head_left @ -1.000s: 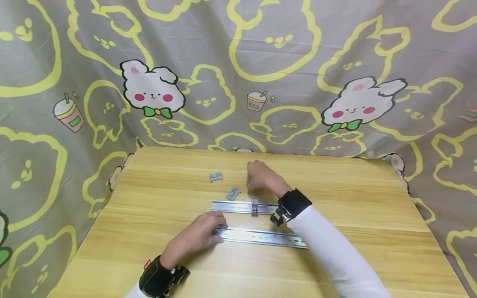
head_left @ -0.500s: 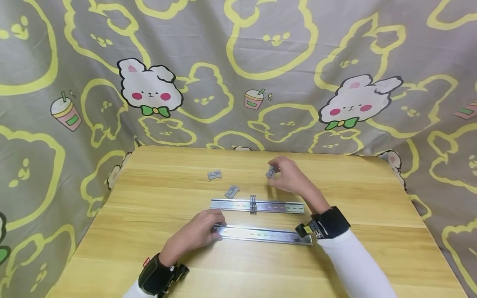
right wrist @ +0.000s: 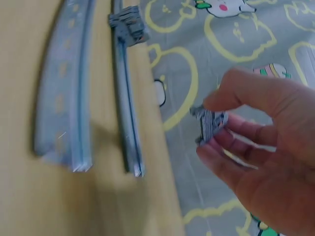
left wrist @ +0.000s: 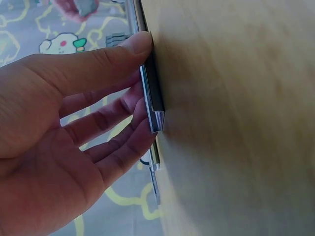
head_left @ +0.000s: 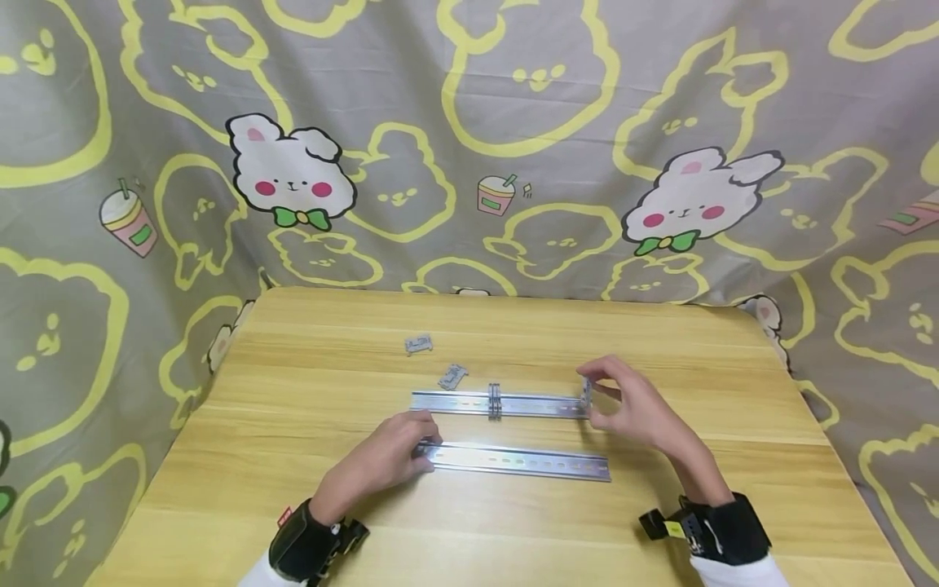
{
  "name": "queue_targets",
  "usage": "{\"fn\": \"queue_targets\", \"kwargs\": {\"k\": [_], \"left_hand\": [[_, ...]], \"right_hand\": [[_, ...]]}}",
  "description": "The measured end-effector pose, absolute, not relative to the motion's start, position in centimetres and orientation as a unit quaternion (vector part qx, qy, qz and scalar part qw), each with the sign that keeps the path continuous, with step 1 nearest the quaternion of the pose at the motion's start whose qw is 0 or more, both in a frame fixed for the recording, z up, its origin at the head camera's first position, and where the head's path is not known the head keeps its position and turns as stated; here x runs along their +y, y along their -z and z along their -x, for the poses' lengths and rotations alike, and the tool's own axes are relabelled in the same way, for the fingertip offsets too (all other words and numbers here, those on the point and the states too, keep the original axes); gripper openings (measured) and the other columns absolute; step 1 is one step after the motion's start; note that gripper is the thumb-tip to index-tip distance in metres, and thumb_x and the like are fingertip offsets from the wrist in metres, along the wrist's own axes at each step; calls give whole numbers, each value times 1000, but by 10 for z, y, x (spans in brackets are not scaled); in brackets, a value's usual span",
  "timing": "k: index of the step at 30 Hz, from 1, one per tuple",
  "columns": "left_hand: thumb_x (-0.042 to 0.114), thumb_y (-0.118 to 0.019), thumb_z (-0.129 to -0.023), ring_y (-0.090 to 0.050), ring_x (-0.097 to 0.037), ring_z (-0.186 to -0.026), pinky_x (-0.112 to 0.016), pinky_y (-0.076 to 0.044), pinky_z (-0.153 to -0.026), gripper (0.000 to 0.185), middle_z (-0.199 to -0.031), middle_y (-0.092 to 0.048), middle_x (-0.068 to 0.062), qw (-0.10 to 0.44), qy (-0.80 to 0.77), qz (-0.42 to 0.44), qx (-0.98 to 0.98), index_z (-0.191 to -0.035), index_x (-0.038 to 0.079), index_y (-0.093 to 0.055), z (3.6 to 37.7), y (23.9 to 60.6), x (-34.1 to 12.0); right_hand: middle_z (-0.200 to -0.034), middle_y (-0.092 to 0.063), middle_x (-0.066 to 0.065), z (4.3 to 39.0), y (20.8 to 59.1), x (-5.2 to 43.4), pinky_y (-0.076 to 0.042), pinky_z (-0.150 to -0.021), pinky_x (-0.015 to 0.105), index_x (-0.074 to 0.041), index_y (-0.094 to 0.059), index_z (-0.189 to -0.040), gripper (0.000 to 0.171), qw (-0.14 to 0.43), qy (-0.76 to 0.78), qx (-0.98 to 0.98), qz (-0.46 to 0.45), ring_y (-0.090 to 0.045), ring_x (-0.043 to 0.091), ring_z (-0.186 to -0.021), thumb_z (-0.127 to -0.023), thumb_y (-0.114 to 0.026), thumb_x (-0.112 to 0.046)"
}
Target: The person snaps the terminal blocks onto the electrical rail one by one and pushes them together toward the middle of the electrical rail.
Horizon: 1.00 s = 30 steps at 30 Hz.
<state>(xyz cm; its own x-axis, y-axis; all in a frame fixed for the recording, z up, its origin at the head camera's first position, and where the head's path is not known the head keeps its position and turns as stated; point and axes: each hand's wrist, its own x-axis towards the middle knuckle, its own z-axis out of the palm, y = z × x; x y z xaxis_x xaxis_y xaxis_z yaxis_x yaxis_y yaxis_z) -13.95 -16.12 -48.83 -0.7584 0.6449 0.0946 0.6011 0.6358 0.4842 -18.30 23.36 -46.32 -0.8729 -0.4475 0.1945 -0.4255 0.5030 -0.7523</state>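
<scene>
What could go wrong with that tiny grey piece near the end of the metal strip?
The right hand only pinches the small clip by its fingertips, so it might drop. It sits at the far rail end, so it may go on crooked. The left hand steadies the near rail, not that one, so it might slide.

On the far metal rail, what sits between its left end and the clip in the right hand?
In the head view, only a grey clip pair mounted mid-rail on the far silver slotted rail; the right hand pinches a small grey clip at its right end.
</scene>
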Motion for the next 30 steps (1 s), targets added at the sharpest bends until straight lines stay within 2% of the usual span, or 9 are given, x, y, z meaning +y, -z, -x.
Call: {"fn": "queue_targets", "kwargs": {"k": [6, 9, 16, 20, 30], "left_hand": [[7, -88, -77, -62, -17, -83, -27, -56, -75, 26, -95, -67, -3, 48, -249, -343, 905, -99, 4, -75, 138, 488, -162], [8, -88, -77, -63, -16, -84, -26, -56, -76, 27, -96, -68, -3, 50, -250, -342, 904, -100, 5, -75, 137, 489, -163], [7, -89, -76, -61, -15, -78, -21, -54, -69, 27, -94, -67, -3, 57, -278, -336, 898, -99, 2, -75, 139, 490, -165], [7, -89, -76, -61, -13, -78, -20, -54, -69, 28, -94, -67, -4, 65, -284, -333, 897, -100, 2, -75, 139, 489, -165], [7, -89, -76, -64, -16, -82, -22, -56, -73, 29, -97, -69, -5, 68, -285, -330, 897, -102, 1, -76, 140, 488, -162]], "right_hand": [[-120, -60, 20, 162, 479, 254, -54, -97, 34, 6, -59, -122, 56, 25, 466, 841, 273, -60, 32, -111, -70, -69, 23], [-122, -59, 21, 153, 485, 262, -53, -98, 32, 9, -57, -123, 58, 51, 487, 829, 270, -60, 31, -113, -69, -69, 25], [-129, -55, 24, 142, 494, 273, -52, -101, 34, 5, -54, -128, 61, 137, 514, 811, 244, -54, 48, -125, -72, -72, 21], [-132, -55, 23, 139, 495, 279, -50, -103, 33, 2, -55, -130, 60, 178, 513, 810, 222, -53, 49, -128, -75, -72, 16], [-131, -55, 25, 134, 503, 287, -49, -103, 25, 4, -56, -127, 60, 190, 530, 797, 220, -56, 44, -125, -72, -73, 17]]}}
